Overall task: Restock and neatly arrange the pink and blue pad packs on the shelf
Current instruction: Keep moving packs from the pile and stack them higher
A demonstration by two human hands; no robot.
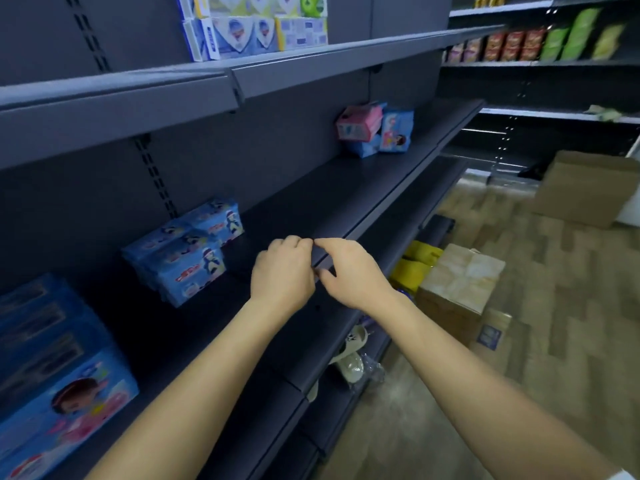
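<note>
Both my hands hover over the front edge of the dark middle shelf [346,188]. My left hand [282,271] is curled with nothing in it. My right hand [349,271] is beside it, fingers apart, fingertips almost touching the left hand. A pile of blue pad packs [187,251] lies on the shelf left of my hands. A big blue pad pack [59,375] stands at the far left. Further right on the same shelf a pink pack [360,123] lies on top of blue packs [396,131].
White and blue boxes [256,26] stand on the upper shelf. Cardboard boxes [460,282] and a yellow item [415,265] sit on the wooden floor at right, a larger carton [585,188] beyond. Slippers [349,355] lie on the low shelf. Snack packs [540,39] fill the far shelves.
</note>
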